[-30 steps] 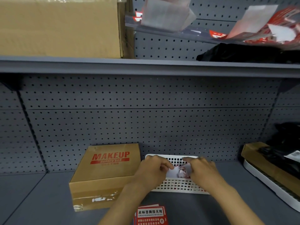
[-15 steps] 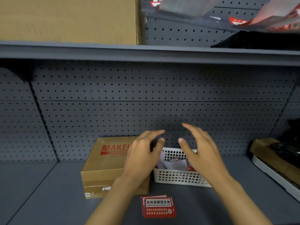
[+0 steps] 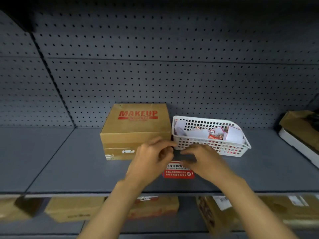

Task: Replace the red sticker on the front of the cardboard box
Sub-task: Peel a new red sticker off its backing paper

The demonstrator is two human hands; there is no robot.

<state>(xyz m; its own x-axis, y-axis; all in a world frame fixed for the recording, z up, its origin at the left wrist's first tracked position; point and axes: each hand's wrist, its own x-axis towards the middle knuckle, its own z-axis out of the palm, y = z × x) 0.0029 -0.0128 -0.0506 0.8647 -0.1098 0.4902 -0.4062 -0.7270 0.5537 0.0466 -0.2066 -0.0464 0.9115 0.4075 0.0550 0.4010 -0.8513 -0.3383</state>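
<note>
Both my left hand [image 3: 151, 157] and right hand [image 3: 205, 159] curl together above the red stickers [image 3: 178, 173], grip unclear through blur, near the cardboard box [image 3: 136, 131] beside the white basket [image 3: 210, 147].

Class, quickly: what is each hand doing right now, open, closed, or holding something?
Left hand: fingers pinched together, contents cannot be told.
Right hand: fingers curled over the red stickers; grip cannot be told.
</note>
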